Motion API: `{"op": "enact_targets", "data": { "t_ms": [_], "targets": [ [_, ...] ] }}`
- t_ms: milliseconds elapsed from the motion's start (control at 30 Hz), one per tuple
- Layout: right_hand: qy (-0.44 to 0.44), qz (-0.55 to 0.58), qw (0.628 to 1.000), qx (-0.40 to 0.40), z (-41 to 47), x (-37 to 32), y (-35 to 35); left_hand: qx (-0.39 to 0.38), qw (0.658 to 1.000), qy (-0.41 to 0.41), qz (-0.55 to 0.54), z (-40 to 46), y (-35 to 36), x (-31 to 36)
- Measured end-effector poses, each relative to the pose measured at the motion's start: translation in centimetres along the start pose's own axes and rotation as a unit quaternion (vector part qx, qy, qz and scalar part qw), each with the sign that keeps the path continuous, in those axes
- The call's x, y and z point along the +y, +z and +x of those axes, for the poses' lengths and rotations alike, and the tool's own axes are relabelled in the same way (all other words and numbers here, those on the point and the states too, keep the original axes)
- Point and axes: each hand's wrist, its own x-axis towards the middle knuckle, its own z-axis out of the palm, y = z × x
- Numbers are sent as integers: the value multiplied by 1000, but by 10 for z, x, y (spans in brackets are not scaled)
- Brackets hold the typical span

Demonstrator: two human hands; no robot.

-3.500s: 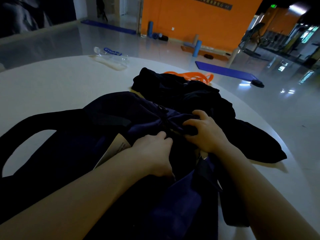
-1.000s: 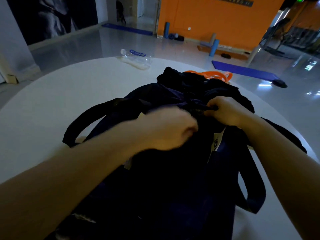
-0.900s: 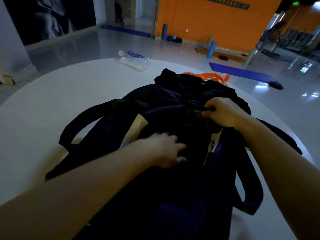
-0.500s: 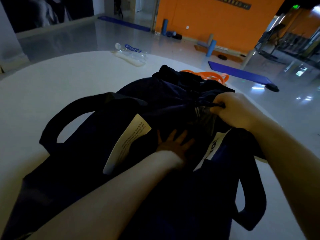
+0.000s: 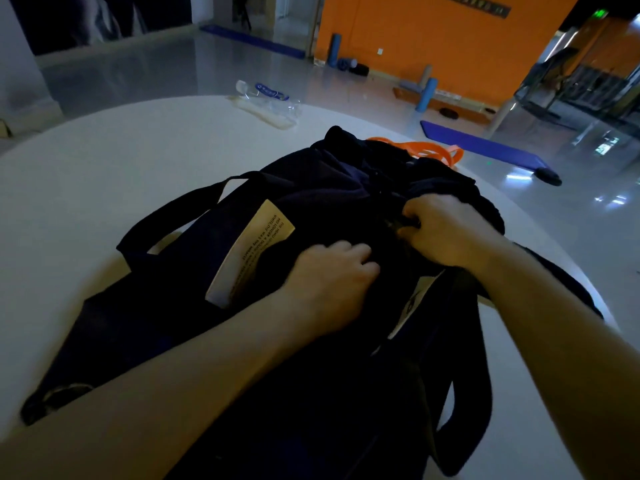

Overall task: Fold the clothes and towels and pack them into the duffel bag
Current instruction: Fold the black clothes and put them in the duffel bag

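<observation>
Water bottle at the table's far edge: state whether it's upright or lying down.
Lying down: the water bottle rests on its side on the white table.

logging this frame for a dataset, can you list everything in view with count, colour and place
duffel bag: 1, dark navy, centre of table
paper tag: 1, cream, on the bag, left of the hands
dark clothes: pile, black, behind the bag
orange band: 1, orange, far side, behind the clothes
plastic bottle: 1, clear with blue label, lying at far table edge
table: 1, white, round
left hand: 1, fingers curled on the bag
right hand: 1, gripping the bag top
</observation>
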Motion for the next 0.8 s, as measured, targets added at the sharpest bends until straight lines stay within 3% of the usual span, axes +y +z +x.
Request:
{"op": "enact_targets", "data": {
  "t_ms": [67,100,133,233,300,333,400,500,667,800],
  "targets": [
    [9,-37,999,-15,-4,-2,20,172,984,15,36,-35,-12,-20],
    [19,-48,998,-30,-7,-3,29,212,977,-26,30,-51,-14,-33],
    [30,-55,997,-35,-11,-3,35,202,976,-82,23,-66,-16,-45],
    [38,-76,994,65,-32,-12,39,6,966,-245,-88,-93,-19,-68],
    [-32,-21,990,137,-52,-32,34,-81,949,-272,-136,-97,-17,-76],
    [-78,7,989,124,-62,-46,32,-97,951,-265,-123,-95,-18,-77],
    [-139,30,989,25,-76,-73,34,-89,958,-257,-88,-89,-21,-78],
    [-134,17,983,-123,-73,-97,51,-77,956,-269,-92,-84,-43,-85],
    [-144,-31,981,-125,-54,-115,73,-48,939,-300,-163,-84,-115,-104],
    [-132,-65,982,-121,-31,-144,67,-69,915,-319,-235,-88,-132,-107]
  ]
}}
